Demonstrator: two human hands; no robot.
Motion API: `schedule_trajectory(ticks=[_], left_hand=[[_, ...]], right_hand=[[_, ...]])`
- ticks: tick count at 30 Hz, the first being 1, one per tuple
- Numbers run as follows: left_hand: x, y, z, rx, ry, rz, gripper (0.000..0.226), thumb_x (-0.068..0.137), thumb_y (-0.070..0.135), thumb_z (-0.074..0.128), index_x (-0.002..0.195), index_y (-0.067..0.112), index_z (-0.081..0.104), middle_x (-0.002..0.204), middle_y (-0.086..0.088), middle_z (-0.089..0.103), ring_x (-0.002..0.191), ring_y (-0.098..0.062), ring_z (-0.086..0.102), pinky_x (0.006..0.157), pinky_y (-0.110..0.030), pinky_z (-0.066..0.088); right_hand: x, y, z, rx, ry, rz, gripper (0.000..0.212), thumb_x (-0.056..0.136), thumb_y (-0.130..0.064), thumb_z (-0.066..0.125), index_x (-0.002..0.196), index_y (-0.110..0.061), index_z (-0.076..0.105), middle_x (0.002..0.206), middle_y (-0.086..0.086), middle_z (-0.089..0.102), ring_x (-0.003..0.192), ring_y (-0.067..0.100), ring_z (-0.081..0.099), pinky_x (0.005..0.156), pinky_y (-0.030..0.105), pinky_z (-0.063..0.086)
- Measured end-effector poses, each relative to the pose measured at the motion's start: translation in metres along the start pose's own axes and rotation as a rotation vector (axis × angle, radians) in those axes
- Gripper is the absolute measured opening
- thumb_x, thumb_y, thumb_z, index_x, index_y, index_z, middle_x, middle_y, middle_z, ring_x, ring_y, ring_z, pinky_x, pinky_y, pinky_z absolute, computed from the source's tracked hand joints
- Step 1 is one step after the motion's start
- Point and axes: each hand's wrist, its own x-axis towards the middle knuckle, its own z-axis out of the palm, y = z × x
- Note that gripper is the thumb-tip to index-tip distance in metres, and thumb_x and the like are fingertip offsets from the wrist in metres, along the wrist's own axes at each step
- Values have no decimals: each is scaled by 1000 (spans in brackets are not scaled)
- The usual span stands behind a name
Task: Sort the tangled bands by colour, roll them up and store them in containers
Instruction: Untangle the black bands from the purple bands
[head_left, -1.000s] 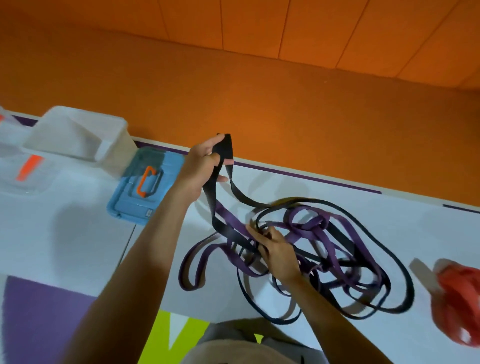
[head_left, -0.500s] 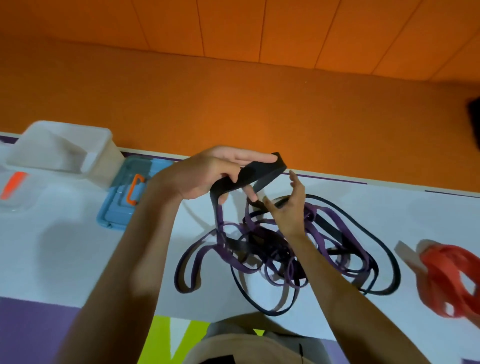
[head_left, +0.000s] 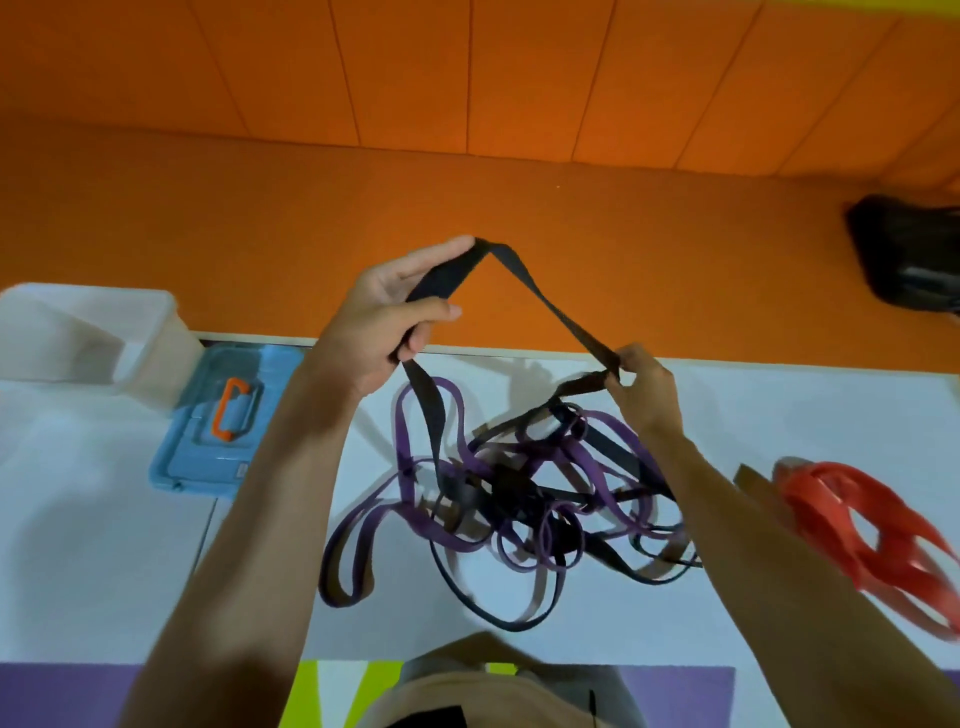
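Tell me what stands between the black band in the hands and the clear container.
The black band, gripped by the left hand and right hand, runs down into the purple-and-black tangle, which holds it back. Nothing visible blocks the way to the clear container; the blue lid lies beside it.

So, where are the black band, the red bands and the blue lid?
black band (head_left: 540, 297): head view, on the raised stretch right of its peak.
red bands (head_left: 810, 499): head view, on the left part of the bundle.
blue lid (head_left: 176, 460): head view, on its near left rim.
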Motion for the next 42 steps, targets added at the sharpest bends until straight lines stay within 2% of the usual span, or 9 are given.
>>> schedule_trajectory(ticks=[3, 8, 16, 19, 21, 26, 29, 35, 42], left_hand=[[-2, -3, -6, -5, 121, 45, 62, 85, -2, 70, 134, 36, 72, 122, -16, 68, 44, -7, 46, 40, -19, 37], [2, -24, -2, 243, 226, -121, 62, 94, -10, 64, 141, 31, 62, 124, 5, 77, 63, -13, 62, 64, -25, 57], [19, -67, 91, 286, -134, -399, 84, 78, 25, 94, 137, 65, 50, 129, 14, 68, 123, -9, 62, 98, -31, 49], [36, -92, 142, 307, -233, -467, 81, 75, 38, 95, 128, 72, 43, 106, 18, 70, 94, 3, 69, 78, -17, 52], [51, -114, 170, 292, -127, -492, 75, 81, 38, 90, 136, 50, 41, 88, 4, 75, 69, -13, 70, 70, -25, 53], [77, -148, 199, 556, 157, -410, 8, 100, 22, 62, 106, 17, 65, 98, -13, 75, 89, -31, 71, 76, -40, 55], [80, -156, 195, 542, 295, -423, 30, 108, 27, 55, 85, 8, 60, 75, -9, 68, 73, -21, 72, 60, -28, 49], [79, -142, 183, 440, 427, -432, 27, 109, 36, 54, 97, 13, 62, 79, -9, 71, 47, 4, 62, 64, -32, 43], [78, -116, 193, 546, 410, -475, 40, 107, 45, 51, 89, 15, 71, 63, 9, 74, 53, 7, 60, 66, -32, 39]], right_hand=[[6, 8, -25, 15, 23, 55, 22, 98, -11, 69, 119, -13, 62, 118, 12, 73, 101, 32, 71, 83, 43, 61], [15, -4, -68, 297, 69, 97, 20, 102, -11, 64, 122, -8, 64, 104, 13, 77, 94, 28, 78, 68, 43, 67], [13, -40, -88, 125, 14, -156, 13, 87, -14, 81, 80, -11, 71, 67, 9, 70, 52, 11, 57, 50, 28, 50], [8, -53, -83, 124, -44, -201, 19, 81, -15, 82, 74, -12, 65, 62, 6, 65, 48, 4, 45, 48, 21, 36], [5, -55, -80, 114, -58, -215, 20, 80, -17, 81, 76, -11, 63, 66, 6, 65, 53, 7, 47, 50, 22, 36], [-2, -24, -80, 336, -274, -200, 39, 85, -29, 87, 116, -32, 64, 123, -2, 66, 107, 9, 68, 81, 18, 55], [-7, 18, -82, 489, -340, -59, 59, 92, -40, 80, 142, -49, 50, 143, -11, 58, 127, 6, 62, 97, 25, 58], [-14, 121, -62, 185, -316, 350, 25, 107, -5, 56, 127, 3, 69, 132, 21, 69, 125, 41, 64, 110, 45, 46], [-21, 152, -37, -162, -488, 212, 40, 113, -36, 42, 144, -17, 59, 139, 13, 65, 128, 37, 61, 107, 44, 49]])
